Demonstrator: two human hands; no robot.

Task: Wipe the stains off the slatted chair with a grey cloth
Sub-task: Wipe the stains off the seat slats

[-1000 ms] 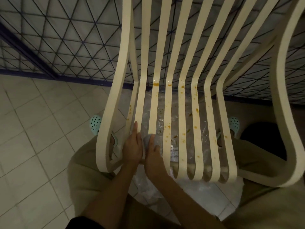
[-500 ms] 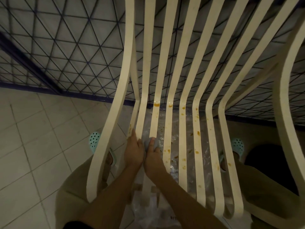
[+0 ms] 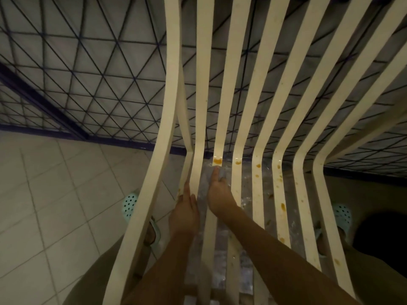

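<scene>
While left hand rests flat on slatted chair, right hand grip curls round grey cloth below stain.

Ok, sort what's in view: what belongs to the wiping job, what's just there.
Job: slatted chair, its orange stains, grey cloth held by the right hand, left hand on a slat.
Just there: plastic sheet under the seat, teal clogs, tiled floor.
</scene>
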